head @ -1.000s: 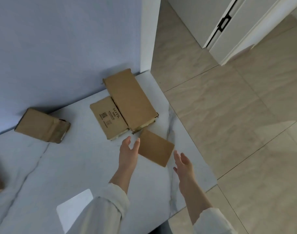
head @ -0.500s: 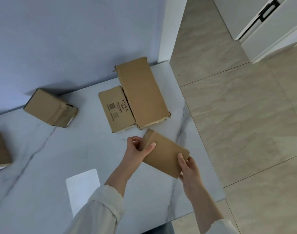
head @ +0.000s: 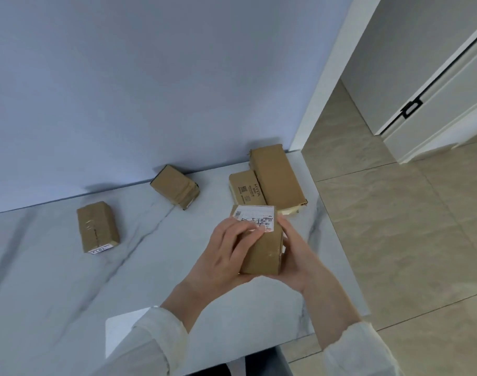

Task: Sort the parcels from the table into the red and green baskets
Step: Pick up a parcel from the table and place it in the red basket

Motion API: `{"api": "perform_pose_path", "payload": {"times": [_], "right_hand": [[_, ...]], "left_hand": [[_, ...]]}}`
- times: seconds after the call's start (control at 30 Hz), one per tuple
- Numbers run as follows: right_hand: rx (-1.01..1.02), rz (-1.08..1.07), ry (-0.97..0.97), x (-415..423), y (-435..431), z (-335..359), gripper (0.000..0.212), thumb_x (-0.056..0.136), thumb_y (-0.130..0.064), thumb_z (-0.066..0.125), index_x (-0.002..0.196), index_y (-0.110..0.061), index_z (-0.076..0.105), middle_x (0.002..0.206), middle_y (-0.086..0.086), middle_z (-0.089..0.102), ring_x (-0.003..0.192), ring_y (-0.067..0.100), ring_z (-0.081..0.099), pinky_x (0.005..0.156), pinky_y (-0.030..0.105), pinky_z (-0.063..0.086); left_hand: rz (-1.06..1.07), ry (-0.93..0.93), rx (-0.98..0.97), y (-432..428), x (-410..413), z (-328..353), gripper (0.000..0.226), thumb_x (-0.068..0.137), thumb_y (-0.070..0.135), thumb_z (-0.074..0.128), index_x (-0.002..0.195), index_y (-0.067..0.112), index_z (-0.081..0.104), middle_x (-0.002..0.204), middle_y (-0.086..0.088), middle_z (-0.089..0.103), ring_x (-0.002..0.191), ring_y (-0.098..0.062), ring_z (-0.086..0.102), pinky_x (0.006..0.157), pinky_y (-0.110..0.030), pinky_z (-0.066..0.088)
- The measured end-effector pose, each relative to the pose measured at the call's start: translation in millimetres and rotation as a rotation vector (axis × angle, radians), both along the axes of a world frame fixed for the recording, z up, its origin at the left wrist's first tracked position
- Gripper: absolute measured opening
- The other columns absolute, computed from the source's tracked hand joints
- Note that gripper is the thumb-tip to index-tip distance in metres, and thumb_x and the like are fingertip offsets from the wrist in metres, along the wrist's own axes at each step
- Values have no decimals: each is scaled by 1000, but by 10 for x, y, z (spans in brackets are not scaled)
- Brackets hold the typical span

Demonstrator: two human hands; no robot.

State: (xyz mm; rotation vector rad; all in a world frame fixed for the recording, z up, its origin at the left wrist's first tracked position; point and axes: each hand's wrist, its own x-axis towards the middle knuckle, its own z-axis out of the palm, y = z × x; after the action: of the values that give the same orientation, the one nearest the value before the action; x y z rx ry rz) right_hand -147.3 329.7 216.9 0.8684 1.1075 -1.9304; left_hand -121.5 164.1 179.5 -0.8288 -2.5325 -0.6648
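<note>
Looking down from the head camera, a person holds one small brown parcel up above the white marble surface. The left hand wraps around the parcel's left side, with its fingers curled over the top, partly on a white label. The right hand is cupped under and against the parcel's right side. Both hands are closed on the parcel, so it is squeezed between them and does not touch the surface.

Four more parcels lie on the surface. A long parcel lies by the wall at the far right corner. A shorter parcel with print on it lies just beside it on the left, touching it. A small parcel lies tilted near the wall, well apart from those two. Another small parcel lies farther left, with a small white tag at its near end.

White sleeves cover both arms. To the right of the surface is a tan tiled floor and a white door. The writing on the label is too small to read.
</note>
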Motion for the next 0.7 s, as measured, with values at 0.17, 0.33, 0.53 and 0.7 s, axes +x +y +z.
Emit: {"api": "perform_pose_path", "payload": {"times": [0.17, 0.33, 0.53, 0.7], "right_hand": [[100, 43, 161, 478, -673, 370, 40, 83, -48, 55, 111, -23, 70, 107, 5, 72, 111, 27, 61, 89, 46, 53], [129, 141, 292, 877, -1146, 611, 40, 92, -38, 44, 125, -21, 59, 109, 3, 72, 103, 21, 67, 80, 34, 54], [148, 453, 524, 1109, -1289, 802, 86, 66, -41, 64, 145, -31, 31, 126, 0, 64, 113, 20, 62, 87, 34, 50], [169, 503, 570, 1109, -1369, 961, 86, 68, -47, 70, 144, -32, 34, 127, -2, 63, 118, 19, 58, 91, 35, 47]], "left_hand": [[-70, -127, 38, -794, 528, 442, 69, 80, 56, 60, 133, 17, 39, 131, -1, 41, 121, -20, 39, 111, -25, 29], [445, -752, 1008, -1259, 825, 878, 48, 90, 47, 50, 134, 32, 37, 135, 3, 47, 118, -6, 47, 104, -26, 39], [237, -1393, 1144, -1765, 955, 1165, 54, 84, 57, 44, 120, 19, 58, 109, -6, 66, 101, -20, 64, 86, -35, 53], [339, -1264, 1133, -1874, 1066, 1337, 36, 92, 40, 52, 114, 12, 60, 96, -5, 71, 96, -22, 65, 85, -36, 54]]}}
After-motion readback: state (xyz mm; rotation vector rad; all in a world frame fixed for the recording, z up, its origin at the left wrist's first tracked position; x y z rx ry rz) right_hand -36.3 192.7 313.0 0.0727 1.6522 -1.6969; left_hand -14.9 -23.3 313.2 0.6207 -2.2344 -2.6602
